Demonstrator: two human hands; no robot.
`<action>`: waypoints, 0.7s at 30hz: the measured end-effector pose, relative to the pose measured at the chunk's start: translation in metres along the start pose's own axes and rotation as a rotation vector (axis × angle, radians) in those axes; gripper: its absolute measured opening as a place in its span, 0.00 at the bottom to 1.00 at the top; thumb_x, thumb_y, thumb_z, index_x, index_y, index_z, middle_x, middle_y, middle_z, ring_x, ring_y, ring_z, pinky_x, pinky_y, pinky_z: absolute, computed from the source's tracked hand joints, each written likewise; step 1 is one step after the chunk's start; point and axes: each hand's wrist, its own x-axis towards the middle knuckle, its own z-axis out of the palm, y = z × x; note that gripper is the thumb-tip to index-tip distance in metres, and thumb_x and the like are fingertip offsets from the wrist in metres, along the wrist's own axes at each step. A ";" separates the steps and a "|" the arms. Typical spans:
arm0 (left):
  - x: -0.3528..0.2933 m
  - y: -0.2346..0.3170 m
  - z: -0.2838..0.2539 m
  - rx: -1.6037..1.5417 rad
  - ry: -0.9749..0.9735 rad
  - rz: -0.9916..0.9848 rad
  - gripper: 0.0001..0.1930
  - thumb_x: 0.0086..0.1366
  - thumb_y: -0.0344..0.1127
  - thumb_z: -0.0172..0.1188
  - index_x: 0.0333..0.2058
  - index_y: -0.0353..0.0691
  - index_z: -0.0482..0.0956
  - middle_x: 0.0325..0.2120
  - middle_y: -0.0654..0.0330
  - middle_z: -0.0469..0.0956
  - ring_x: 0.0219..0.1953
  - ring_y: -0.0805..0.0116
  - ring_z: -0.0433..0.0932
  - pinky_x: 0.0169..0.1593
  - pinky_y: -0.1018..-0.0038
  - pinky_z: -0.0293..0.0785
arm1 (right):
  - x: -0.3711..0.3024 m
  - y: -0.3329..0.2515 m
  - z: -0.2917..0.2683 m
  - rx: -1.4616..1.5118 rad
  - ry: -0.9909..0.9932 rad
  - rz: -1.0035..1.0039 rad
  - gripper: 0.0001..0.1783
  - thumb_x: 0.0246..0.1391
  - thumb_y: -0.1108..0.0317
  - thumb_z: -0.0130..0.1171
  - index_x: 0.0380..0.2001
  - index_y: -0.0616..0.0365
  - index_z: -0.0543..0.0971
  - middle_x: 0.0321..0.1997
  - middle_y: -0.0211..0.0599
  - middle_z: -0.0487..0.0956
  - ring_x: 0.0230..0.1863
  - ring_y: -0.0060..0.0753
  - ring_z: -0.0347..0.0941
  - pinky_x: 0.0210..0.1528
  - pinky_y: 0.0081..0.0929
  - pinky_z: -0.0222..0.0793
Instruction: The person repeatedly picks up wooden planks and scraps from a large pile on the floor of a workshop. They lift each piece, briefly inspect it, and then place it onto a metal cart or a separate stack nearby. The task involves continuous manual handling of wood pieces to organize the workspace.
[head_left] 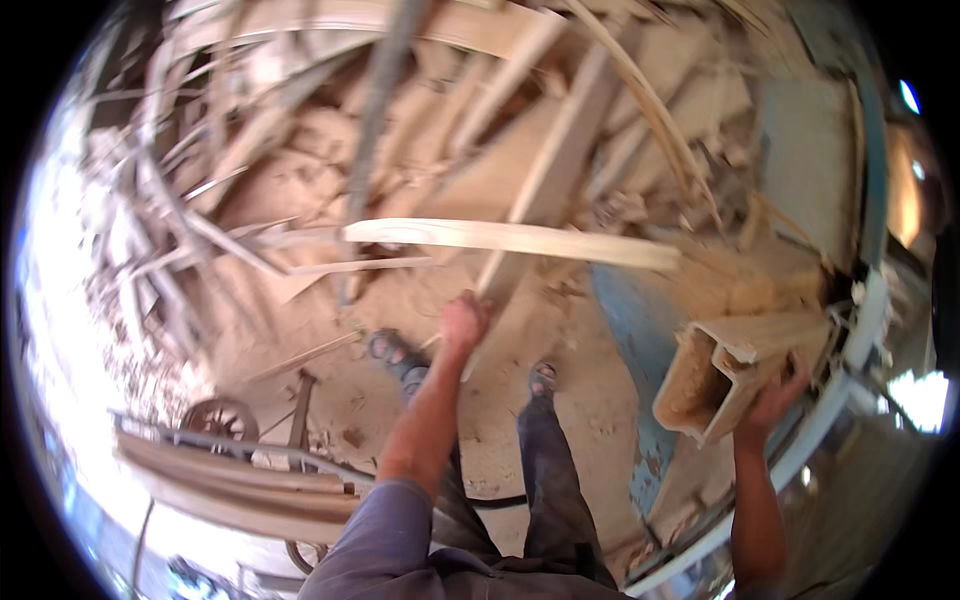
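- One pale, slightly curved wooden strip [520, 238] can be seen lying crosswise, used as the landmark here.
- One long brown wooden plank [565, 170] is crossed by it; the plank's near end sticks out on the person's side of the strip.
- One left hand [465, 320], just nearer than the strip, arm stretched forward: fingers curled onto the plank's edge, pinching it from the look of things.
- One hollow, tan, trough-shaped piece [745, 385] is seen nearer and right of the strip.
- One right hand [770, 400], elbow low, is laid along its right side; whether it's squeezed can't be told.
- Two sandaled feet [542, 378], nearer than the strip.
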 end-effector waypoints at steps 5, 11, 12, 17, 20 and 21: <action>-0.082 0.011 -0.125 0.112 0.352 0.070 0.15 0.64 0.43 0.57 0.36 0.34 0.74 0.30 0.39 0.80 0.34 0.40 0.80 0.40 0.49 0.75 | -0.010 0.037 0.002 -0.103 0.153 -0.067 0.27 0.65 0.60 0.45 0.61 0.68 0.66 0.61 0.58 0.67 0.62 0.56 0.62 0.66 0.46 0.55; -0.277 0.013 -0.226 0.051 0.362 -0.088 0.29 0.69 0.54 0.47 0.26 0.31 0.79 0.26 0.38 0.79 0.33 0.38 0.80 0.40 0.50 0.75 | 0.009 0.027 0.015 -0.251 0.115 -0.031 0.28 0.61 0.58 0.48 0.56 0.70 0.68 0.55 0.60 0.69 0.56 0.65 0.65 0.60 0.53 0.60; -0.324 0.008 -0.222 -0.002 0.328 -0.201 0.32 0.69 0.58 0.45 0.27 0.30 0.80 0.29 0.36 0.79 0.36 0.37 0.80 0.42 0.50 0.74 | 0.010 0.026 0.021 -0.271 0.114 -0.049 0.28 0.61 0.57 0.47 0.55 0.70 0.69 0.54 0.59 0.70 0.55 0.64 0.66 0.58 0.52 0.61; -0.550 -0.035 -0.149 -0.300 0.357 -0.515 0.37 0.69 0.62 0.40 0.29 0.29 0.82 0.29 0.38 0.80 0.37 0.39 0.80 0.45 0.53 0.72 | 0.001 -0.019 -0.003 -0.468 0.046 0.029 0.27 0.63 0.52 0.45 0.55 0.62 0.72 0.58 0.56 0.71 0.58 0.56 0.67 0.58 0.49 0.64; -0.635 -0.061 -0.073 -0.495 0.439 -0.603 0.38 0.69 0.64 0.42 0.26 0.29 0.81 0.23 0.43 0.78 0.30 0.47 0.78 0.40 0.56 0.70 | 0.003 -0.015 -0.003 -0.470 0.052 0.071 0.29 0.63 0.49 0.42 0.58 0.59 0.70 0.61 0.54 0.69 0.61 0.54 0.66 0.62 0.51 0.61; -0.653 -0.064 -0.049 -0.578 0.484 -0.631 0.38 0.68 0.64 0.41 0.26 0.30 0.81 0.24 0.42 0.79 0.31 0.47 0.79 0.40 0.56 0.70 | 0.007 -0.009 0.002 -0.464 0.069 0.067 0.30 0.63 0.49 0.41 0.59 0.59 0.69 0.62 0.53 0.68 0.62 0.54 0.65 0.62 0.52 0.60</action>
